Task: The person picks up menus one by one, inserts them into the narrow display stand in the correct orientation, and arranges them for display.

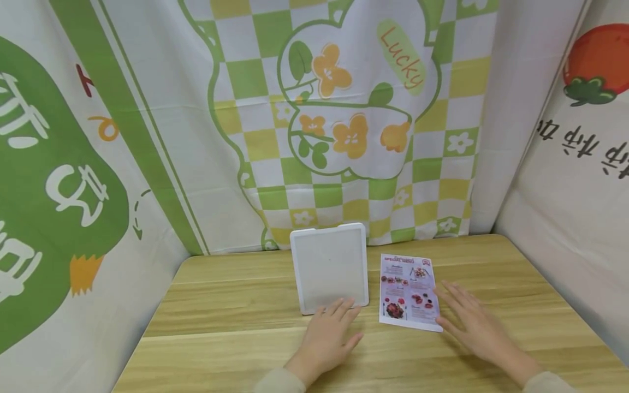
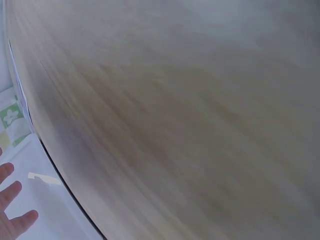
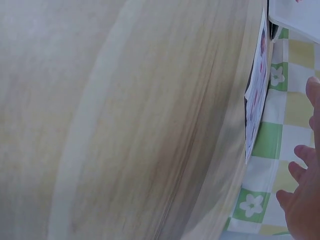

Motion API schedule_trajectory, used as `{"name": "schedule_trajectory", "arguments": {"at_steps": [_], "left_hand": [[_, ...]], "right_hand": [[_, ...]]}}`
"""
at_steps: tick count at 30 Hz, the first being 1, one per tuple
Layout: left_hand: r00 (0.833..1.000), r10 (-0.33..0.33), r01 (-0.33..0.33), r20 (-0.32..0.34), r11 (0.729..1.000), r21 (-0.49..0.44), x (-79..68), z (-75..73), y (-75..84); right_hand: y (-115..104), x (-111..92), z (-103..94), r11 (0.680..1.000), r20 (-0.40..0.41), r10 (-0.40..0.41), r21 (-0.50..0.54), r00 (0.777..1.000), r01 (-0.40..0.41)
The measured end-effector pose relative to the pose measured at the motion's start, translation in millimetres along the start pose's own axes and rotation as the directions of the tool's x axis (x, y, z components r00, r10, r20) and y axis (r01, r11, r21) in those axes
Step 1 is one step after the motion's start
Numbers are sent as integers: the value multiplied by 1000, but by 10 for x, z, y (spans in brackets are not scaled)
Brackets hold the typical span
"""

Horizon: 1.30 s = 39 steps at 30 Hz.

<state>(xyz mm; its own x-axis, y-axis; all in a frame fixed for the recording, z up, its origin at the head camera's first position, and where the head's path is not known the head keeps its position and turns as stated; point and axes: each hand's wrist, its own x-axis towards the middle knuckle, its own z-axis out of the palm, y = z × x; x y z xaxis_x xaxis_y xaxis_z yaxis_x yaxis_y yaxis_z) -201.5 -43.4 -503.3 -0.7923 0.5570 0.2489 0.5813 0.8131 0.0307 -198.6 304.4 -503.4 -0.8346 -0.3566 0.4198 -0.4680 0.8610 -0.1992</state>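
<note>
Checked, flowered curtain hangs behind the wooden bench. White-framed panel stands upright; a push from the left hand could perhaps tip it. Near the right hand, the menu sheet might slide if brushed. Both grips are spread, holding nothing; contact is unclear, and the panel's back is hidden.

This is looking like a small cloth-walled booth: a checked cloth is hanging behind the table, a green-and-white cloth is closing off the left, a fruit-print cloth the right. A menu is lying there; whether home or shop isn't showing.
</note>
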Motion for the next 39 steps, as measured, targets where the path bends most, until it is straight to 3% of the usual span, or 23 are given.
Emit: {"name": "schedule_trajectory", "arguments": {"at_steps": [13, 16, 24, 39], "left_hand": [[995, 96, -96, -4, 995, 2, 241, 94, 120], [996, 92, -92, 15, 996, -12, 298, 125, 142], [997, 36, -25, 64, 986, -162, 411, 189, 247], [997, 43, -33, 65, 988, -149, 534, 284, 310]], "right_hand": [[-25, 38, 33, 996, 58, 1, 89, 998, -6], [-11, 41, 39, 996, 65, 1, 94, 998, -7], [6, 45, 47, 994, 74, 8, 113, 997, -17], [108, 146, 137, 985, 222, 50, 151, 974, -85]]}}
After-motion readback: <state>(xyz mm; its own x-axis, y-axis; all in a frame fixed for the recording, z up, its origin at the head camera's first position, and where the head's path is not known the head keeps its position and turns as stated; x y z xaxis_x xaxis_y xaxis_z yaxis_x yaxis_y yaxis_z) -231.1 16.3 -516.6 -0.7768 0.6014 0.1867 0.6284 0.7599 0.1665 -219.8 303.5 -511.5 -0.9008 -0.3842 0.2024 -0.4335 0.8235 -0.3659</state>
